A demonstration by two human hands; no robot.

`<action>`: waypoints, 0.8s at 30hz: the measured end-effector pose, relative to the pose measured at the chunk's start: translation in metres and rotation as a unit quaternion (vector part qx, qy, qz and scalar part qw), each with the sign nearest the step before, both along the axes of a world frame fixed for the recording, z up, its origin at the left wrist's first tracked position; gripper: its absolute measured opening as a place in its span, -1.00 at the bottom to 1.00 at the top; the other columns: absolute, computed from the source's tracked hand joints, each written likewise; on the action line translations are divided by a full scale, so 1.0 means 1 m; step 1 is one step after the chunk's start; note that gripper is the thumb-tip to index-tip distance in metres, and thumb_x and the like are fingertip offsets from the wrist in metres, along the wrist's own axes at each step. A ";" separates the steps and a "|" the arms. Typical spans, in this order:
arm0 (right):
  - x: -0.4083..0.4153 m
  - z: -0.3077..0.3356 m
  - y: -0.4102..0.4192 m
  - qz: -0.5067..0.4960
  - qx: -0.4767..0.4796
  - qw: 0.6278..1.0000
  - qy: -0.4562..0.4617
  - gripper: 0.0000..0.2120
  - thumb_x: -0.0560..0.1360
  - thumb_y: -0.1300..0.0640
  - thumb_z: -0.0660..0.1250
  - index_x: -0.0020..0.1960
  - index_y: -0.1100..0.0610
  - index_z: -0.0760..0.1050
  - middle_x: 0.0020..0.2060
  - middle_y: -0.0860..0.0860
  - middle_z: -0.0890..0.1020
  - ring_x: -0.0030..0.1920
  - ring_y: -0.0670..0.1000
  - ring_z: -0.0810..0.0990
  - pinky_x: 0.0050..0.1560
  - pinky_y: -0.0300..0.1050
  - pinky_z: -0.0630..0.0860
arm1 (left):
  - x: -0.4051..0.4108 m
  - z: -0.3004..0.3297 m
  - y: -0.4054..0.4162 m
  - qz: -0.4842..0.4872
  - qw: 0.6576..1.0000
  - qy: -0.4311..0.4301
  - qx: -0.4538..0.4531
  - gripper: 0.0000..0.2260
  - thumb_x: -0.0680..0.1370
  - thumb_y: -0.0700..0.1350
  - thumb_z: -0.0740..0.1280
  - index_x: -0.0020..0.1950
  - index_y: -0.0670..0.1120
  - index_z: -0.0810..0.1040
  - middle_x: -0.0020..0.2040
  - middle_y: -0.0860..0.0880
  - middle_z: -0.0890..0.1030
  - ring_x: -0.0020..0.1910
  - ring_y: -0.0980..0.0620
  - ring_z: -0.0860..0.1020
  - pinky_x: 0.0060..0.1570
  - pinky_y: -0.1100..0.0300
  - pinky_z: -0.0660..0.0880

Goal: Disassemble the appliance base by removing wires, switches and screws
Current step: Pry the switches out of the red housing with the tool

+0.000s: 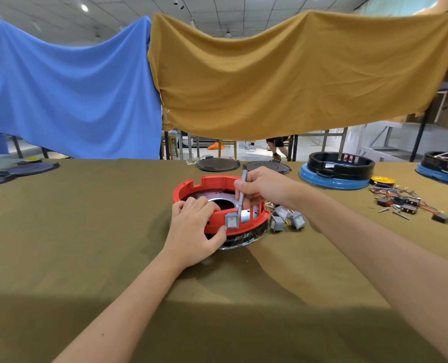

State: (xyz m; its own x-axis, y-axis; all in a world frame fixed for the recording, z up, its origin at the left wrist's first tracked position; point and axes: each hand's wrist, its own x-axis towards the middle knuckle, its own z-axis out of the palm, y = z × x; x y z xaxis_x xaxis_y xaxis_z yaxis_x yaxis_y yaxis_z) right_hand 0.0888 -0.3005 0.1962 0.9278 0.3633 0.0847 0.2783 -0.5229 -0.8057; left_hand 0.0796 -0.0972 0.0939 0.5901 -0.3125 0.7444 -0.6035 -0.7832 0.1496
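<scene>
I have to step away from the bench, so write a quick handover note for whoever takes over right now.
Left hand grips the near rim of the red base, thumb beside the grey switch still seated in its wall.
Right hand holds a grey tool, tip down inside the base behind that switch.
Done: three loose grey switches lie right of the base; wires and screws are piled further right.
Left: free this last visible switch; whether screws remain inside, I cannot tell.
</scene>
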 end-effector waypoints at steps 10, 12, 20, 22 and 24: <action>-0.015 -0.002 0.008 0.000 0.094 0.990 -0.109 -0.72 0.66 0.07 0.23 -0.10 0.22 0.56 -0.31 0.07 0.66 -0.28 -0.05 0.64 -0.15 -0.17 0.62 | 0.000 0.001 0.001 -0.005 1.000 0.006 -0.003 -0.76 0.45 0.15 0.24 -0.06 0.01 0.52 -0.17 0.16 0.38 -0.13 0.07 0.37 0.07 0.08 0.27; -0.017 -0.003 0.014 0.012 0.054 0.990 -0.129 -0.73 0.66 0.07 0.23 -0.06 0.23 0.57 -0.26 0.08 0.67 -0.27 -0.07 0.65 -0.14 -0.20 0.62 | 0.001 0.001 0.002 -0.005 1.000 0.007 -0.004 -0.76 0.45 0.15 0.25 -0.07 0.01 0.52 -0.17 0.17 0.38 -0.13 0.07 0.36 0.07 0.08 0.26; -0.021 -0.004 0.028 0.011 -0.106 0.975 -0.194 -0.74 0.65 -0.03 0.24 -0.10 0.10 0.55 -0.27 -0.01 0.69 -0.21 0.05 0.68 -0.07 0.06 0.64 | 0.000 0.001 0.001 0.000 1.000 0.003 -0.008 -0.74 0.45 0.16 0.24 -0.09 0.00 0.53 -0.20 0.14 0.39 -0.15 0.06 0.37 0.04 0.09 0.26; -0.021 -0.002 0.030 0.012 -0.129 0.971 -0.200 -0.72 0.65 -0.04 0.24 -0.11 0.10 0.55 -0.29 -0.04 0.67 -0.29 -0.06 0.64 -0.15 -0.09 0.59 | 0.000 0.001 0.001 0.001 1.000 0.002 -0.007 -0.74 0.44 0.16 0.24 -0.10 -0.01 0.52 -0.20 0.14 0.39 -0.15 0.06 0.36 0.03 0.09 0.26; -0.018 0.001 0.034 0.012 -0.158 0.968 -0.193 -0.71 0.65 -0.05 0.23 -0.12 0.12 0.53 -0.31 -0.05 0.67 -0.32 -0.07 0.61 -0.19 -0.11 0.57 | 0.000 0.000 0.001 0.000 1.000 0.002 -0.007 -0.74 0.44 0.16 0.24 -0.11 -0.01 0.51 -0.20 0.14 0.38 -0.16 0.05 0.36 0.03 0.09 0.26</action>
